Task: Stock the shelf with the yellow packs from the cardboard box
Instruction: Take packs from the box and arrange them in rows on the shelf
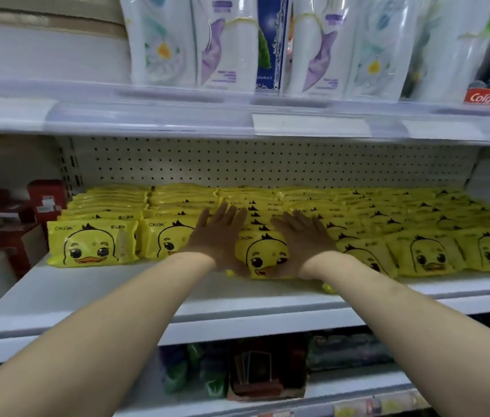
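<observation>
L hand (219,236) and R hand (303,239), fingers straight and spread, are pressing either side of front yellow pack (263,257), mid row, set back from shelf (102,290) front edge. Other yellow packs (99,245) are standing in rows alongside.
</observation>
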Demonstrator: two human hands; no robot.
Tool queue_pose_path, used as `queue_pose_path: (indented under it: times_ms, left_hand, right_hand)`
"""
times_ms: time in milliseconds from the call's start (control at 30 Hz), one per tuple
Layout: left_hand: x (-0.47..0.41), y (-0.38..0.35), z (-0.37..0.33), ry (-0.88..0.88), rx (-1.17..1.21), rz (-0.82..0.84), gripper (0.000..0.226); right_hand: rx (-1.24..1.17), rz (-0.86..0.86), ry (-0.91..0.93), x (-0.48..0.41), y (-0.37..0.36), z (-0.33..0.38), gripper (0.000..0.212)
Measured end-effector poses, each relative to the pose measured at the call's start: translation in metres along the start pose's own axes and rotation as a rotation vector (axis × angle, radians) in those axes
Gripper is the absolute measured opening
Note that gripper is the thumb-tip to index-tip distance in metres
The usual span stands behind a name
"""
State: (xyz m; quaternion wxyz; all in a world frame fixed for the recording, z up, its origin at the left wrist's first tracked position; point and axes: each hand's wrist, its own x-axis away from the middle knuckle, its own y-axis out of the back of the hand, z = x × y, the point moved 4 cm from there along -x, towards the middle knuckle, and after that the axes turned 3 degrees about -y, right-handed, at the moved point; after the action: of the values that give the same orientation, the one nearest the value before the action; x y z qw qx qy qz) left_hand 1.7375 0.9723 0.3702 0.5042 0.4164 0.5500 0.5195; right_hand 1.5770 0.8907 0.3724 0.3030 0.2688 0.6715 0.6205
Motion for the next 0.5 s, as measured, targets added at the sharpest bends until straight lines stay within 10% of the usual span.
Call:
queue_pose_path:
  times_ms: [500]
  left_hand:
    - [-0.034, -0.004, -0.008, -0.001, -0.079, -0.038, 0.152]
  right_hand:
    - [0.161, 0.008, 0.138, -0.052, 0.005, -0.005, 0.141]
